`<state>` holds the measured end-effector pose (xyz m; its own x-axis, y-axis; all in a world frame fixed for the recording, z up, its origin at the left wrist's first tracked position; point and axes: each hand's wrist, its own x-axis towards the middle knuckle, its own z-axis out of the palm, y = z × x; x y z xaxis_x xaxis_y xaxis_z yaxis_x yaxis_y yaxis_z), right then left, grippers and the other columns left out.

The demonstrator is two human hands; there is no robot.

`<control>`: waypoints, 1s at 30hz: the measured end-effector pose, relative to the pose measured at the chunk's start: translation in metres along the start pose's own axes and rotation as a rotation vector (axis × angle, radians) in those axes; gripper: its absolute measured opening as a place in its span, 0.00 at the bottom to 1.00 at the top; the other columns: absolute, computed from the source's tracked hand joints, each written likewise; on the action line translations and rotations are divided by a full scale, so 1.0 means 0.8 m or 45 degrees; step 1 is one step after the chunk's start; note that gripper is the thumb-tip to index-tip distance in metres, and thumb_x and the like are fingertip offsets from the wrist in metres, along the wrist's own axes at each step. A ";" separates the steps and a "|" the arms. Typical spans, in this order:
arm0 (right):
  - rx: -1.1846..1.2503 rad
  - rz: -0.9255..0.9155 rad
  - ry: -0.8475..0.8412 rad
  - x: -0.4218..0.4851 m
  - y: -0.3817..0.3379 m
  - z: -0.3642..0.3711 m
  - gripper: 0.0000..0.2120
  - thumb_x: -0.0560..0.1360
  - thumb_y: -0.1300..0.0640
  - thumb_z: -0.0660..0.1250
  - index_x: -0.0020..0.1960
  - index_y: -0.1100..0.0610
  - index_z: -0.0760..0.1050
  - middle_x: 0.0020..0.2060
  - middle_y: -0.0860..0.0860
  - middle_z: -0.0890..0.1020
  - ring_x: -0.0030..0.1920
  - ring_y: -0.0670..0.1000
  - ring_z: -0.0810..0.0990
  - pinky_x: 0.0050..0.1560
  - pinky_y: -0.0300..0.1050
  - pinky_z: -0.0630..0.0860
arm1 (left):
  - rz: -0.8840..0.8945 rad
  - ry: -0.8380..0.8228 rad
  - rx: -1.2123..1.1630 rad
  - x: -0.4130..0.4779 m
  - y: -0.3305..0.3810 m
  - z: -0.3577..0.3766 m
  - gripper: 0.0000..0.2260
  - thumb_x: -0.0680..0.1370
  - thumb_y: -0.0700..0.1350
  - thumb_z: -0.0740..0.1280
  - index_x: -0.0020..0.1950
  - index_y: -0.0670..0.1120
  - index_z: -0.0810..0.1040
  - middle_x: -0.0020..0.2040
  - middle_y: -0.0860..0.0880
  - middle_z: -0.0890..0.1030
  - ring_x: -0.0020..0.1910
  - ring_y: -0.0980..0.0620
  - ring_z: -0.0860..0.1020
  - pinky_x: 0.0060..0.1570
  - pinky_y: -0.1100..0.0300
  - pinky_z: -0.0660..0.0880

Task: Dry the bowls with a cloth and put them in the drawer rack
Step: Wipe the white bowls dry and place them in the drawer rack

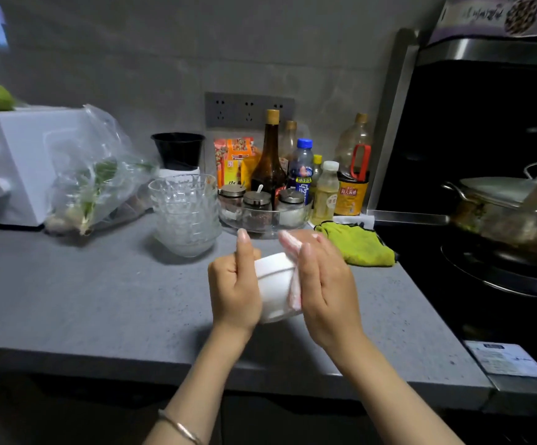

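Left hand: the left hand [235, 284] grips the white bowl [275, 284] from its left side, fingers curled round the wall, one digit extended upward along the rim.
Right hand: the right hand [321, 284] holds the pink-and-white cloth [294, 285] against the right side of the bowl, thumb laid along the fabric; the fingers curve over the cloth on the far side.
White bowl: held between both hands, tilted on its side, raised above the grey countertop [100, 300] near its front edge.
Cloth: touching the bowl, one end protruding above the right hand's fingers.
Glass bowls: a stack of clear glass bowls [185, 216] stands upright on the countertop, behind and to the left of the hands, apart from them.
Green cloth: a crumpled green cloth [357, 247] lies on the countertop to the right of the hands, beside the hob.
Condiments: a clear tray [228, 220] carries three lidded jars, just beside the glass stack; bottles [268, 155] stand behind it against the wall.
Left end: a white appliance [20, 162] with a plastic bag of greens [93, 178] leaning on it.
Hob: a lidded wok [511, 213] sits on the burner at right.
Wrist: a thin bracelet [180, 427] on the left forearm.
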<state>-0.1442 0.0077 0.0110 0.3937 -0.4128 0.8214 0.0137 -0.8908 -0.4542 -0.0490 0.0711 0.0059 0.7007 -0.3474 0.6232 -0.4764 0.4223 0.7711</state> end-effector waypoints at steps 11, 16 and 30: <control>0.192 0.164 0.005 -0.010 -0.006 0.022 0.20 0.81 0.49 0.46 0.66 0.47 0.71 0.63 0.36 0.73 0.69 0.42 0.68 0.72 0.42 0.59 | -0.271 0.291 -0.125 -0.017 -0.012 -0.005 0.25 0.79 0.58 0.57 0.25 0.48 0.71 0.22 0.54 0.74 0.25 0.55 0.75 0.28 0.62 0.69; -0.178 -0.027 -0.021 -0.019 -0.023 0.030 0.20 0.82 0.50 0.50 0.69 0.53 0.71 0.66 0.49 0.73 0.70 0.48 0.67 0.71 0.47 0.62 | -0.225 0.286 -0.112 -0.018 -0.014 -0.003 0.27 0.81 0.56 0.57 0.25 0.44 0.72 0.21 0.53 0.75 0.23 0.56 0.74 0.26 0.63 0.68; 0.856 0.954 -0.131 0.004 -0.005 -0.002 0.21 0.81 0.45 0.52 0.38 0.56 0.73 0.19 0.49 0.71 0.16 0.48 0.70 0.15 0.33 0.62 | -0.441 0.146 -0.388 -0.007 0.001 -0.026 0.24 0.75 0.58 0.59 0.24 0.46 0.70 0.21 0.52 0.70 0.22 0.55 0.72 0.21 0.68 0.64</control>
<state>-0.1449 0.0094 0.0160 0.5901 -0.7752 0.2255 0.2328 -0.1041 -0.9669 -0.0419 0.0909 0.0003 0.8531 -0.4235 0.3047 -0.0392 0.5303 0.8469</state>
